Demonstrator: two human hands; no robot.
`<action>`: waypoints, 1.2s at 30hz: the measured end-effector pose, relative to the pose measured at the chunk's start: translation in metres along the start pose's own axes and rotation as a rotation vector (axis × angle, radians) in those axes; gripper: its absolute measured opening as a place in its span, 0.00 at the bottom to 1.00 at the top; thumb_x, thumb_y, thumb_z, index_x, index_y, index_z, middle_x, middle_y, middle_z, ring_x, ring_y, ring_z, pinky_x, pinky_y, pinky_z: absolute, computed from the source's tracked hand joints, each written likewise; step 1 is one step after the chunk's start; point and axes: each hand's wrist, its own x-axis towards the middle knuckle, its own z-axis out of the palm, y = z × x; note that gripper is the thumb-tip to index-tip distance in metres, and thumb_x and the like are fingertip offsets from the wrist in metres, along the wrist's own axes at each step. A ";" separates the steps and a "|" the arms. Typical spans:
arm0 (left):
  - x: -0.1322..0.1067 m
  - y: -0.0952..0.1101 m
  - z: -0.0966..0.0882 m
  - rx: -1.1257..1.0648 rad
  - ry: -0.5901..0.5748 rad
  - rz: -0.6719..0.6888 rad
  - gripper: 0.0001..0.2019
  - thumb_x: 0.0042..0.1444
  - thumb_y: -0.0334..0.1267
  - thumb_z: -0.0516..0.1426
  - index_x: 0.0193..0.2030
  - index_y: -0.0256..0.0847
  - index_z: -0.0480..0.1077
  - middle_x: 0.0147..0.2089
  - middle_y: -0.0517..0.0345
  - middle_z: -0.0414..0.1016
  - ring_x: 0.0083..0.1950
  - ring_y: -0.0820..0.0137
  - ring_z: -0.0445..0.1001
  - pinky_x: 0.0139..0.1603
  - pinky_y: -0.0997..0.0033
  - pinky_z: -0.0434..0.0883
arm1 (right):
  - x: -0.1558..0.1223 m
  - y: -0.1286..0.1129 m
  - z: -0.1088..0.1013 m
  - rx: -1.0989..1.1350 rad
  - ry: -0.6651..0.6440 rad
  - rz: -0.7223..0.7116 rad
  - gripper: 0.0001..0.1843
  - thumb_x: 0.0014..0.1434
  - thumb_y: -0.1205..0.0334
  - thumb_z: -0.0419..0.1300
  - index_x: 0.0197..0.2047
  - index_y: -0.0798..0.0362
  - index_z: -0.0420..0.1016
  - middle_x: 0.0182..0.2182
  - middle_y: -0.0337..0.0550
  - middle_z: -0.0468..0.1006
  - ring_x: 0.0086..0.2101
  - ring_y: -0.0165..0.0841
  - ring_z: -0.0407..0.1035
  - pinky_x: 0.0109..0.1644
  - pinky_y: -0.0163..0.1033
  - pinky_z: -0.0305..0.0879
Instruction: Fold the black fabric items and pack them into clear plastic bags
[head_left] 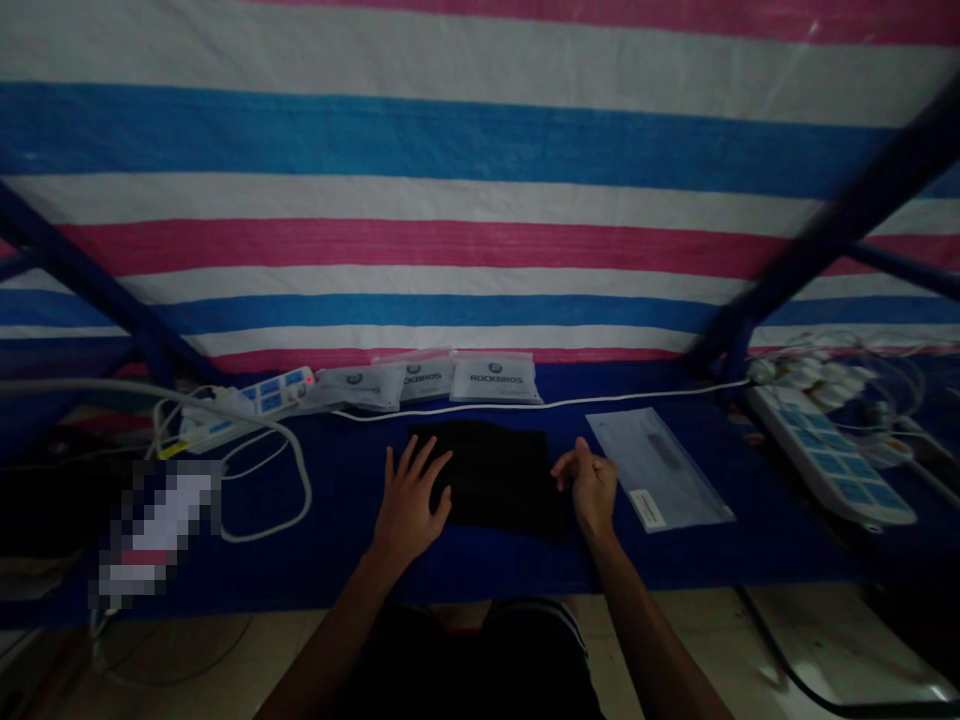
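A dark, folded piece of black cloth (491,480) lies flat on the blue surface in front of me. My left hand (411,500) rests with spread fingers on its left edge. At the right edge of the cloth, my right hand (592,487) is closed with its fingers curled, the fingertips beside or touching the fabric. Whether those fingers pinch anything is too dim to make out. Just right of that hand lies a flat, translucent zip bag (667,460) with a white label (646,508) near its lower left corner.
Several packed ROCKBROS bags (495,380) stand along the back. A white cable (570,403) runs in front of them. Power strips sit at left (274,393) and right (840,455), with tangled cords. Blue frame bars (817,240) slant up before a striped sheet (450,250).
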 end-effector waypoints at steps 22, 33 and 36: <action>-0.023 0.062 -0.002 -0.181 -0.275 0.241 0.39 0.67 0.43 0.61 0.80 0.51 0.48 0.84 0.47 0.42 0.83 0.49 0.41 0.79 0.33 0.46 | -0.002 0.001 0.000 -0.030 -0.013 -0.040 0.15 0.57 0.60 0.55 0.29 0.54 0.81 0.11 0.34 0.71 0.13 0.29 0.64 0.22 0.32 0.58; -0.019 0.038 -0.039 -0.253 -0.267 0.285 0.20 0.67 0.41 0.59 0.65 0.44 0.70 0.80 0.49 0.56 0.82 0.54 0.47 0.81 0.37 0.43 | -0.003 0.000 0.000 -0.048 -0.014 -0.062 0.15 0.57 0.60 0.53 0.30 0.54 0.81 0.12 0.34 0.71 0.14 0.30 0.65 0.23 0.33 0.59; -0.041 0.043 -0.035 -0.248 -0.302 0.268 0.36 0.64 0.48 0.63 0.76 0.48 0.58 0.83 0.47 0.47 0.83 0.49 0.45 0.79 0.33 0.46 | -0.003 -0.001 0.001 -0.059 -0.027 -0.051 0.16 0.57 0.59 0.53 0.30 0.53 0.81 0.12 0.34 0.71 0.14 0.30 0.65 0.22 0.33 0.58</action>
